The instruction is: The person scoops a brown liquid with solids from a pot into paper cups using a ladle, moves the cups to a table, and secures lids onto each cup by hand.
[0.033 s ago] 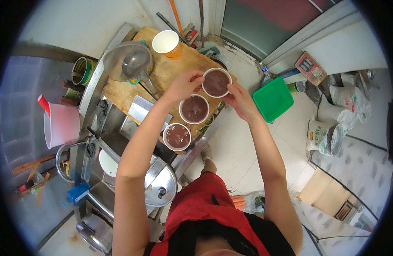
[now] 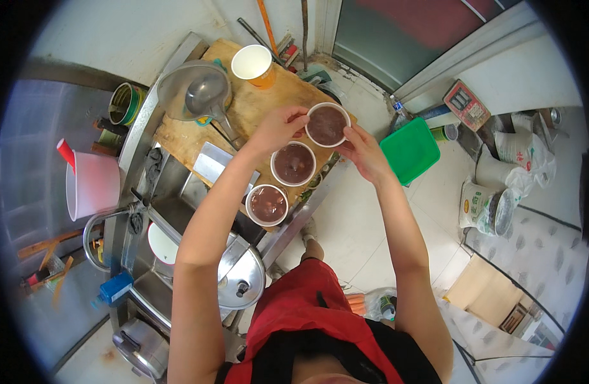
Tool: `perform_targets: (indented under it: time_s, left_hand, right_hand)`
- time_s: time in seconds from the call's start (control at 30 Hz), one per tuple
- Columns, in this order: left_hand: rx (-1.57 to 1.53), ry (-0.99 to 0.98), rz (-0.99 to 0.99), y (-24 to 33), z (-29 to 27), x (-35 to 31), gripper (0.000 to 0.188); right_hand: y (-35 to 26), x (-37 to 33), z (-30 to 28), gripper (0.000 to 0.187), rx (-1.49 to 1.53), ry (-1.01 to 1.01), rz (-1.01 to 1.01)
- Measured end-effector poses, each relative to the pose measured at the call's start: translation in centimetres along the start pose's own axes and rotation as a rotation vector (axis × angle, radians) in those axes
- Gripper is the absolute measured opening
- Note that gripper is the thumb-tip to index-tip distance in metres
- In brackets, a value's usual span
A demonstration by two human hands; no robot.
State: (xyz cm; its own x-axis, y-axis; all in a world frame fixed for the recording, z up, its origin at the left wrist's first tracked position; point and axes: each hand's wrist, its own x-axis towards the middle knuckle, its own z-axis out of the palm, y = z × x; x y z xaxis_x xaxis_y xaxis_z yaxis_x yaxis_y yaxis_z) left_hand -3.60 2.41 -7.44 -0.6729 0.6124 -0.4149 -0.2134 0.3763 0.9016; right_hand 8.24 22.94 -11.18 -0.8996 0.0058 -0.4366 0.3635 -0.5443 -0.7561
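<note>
Between my two hands is a white-rimmed paper cup (image 2: 327,125) filled with dark brown, soupy liquid. My left hand (image 2: 283,130) grips its left side near the rim, fingertips and thumb pressed to it. From the right, my right hand (image 2: 366,151) closes on the same cup with its thumb and fingers. A second filled cup (image 2: 293,164) stands just nearer to me, almost touching the held one. Nearest me is a third filled cup (image 2: 267,205), with paler bits showing in its liquid. Whether the held cup rests on the board cannot be seen.
The cups are at the right edge of a wooden board (image 2: 253,102). An orange-and-white cup (image 2: 252,64) and a metal ladle (image 2: 205,95) in a strainer-like bowl lie behind. At left are a sink (image 2: 155,281) and pink bucket (image 2: 94,185). A green basin (image 2: 409,152) stands right.
</note>
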Motion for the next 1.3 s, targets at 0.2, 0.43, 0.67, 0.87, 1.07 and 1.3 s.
perform_targets:
  time_s: [0.2, 0.43, 0.67, 0.87, 1.07, 1.3]
  left_hand:
    - [0.039, 0.213, 0.121, -1.4, -0.9, -3.3, 0.033]
    - [-0.058, 0.438, 0.137, -4.7, -3.2, -16.0, 0.03]
    - [-0.118, 0.903, -0.036, -13.8, -2.7, -38.5, 0.026]
    - [0.182, 1.231, 0.103, -13.3, 2.4, -50.3, 0.082]
    - [-0.424, 1.177, 0.266, -15.5, 6.6, -65.5, 0.114]
    - [-0.84, 1.494, 0.207, -28.8, 16.1, -87.1, 0.099]
  right_hand:
    - [-5.4, 1.2, 1.9, 0.043, -0.846, 0.175, -0.431]
    - [-6.7, 10.4, 14.5, 0.031, -1.607, -0.023, -0.598]
    - [-7.8, 4.6, 20.1, 0.022, -1.881, 0.226, -0.785]
    - [-1.9, -14.3, 35.1, 0.015, -1.509, -0.712, -1.0]
    - [14.3, -29.3, 49.4, 0.028, -1.346, -1.682, -0.596]
    - [34.0, -44.6, 64.0, 0.05, -1.198, -1.749, -0.003]
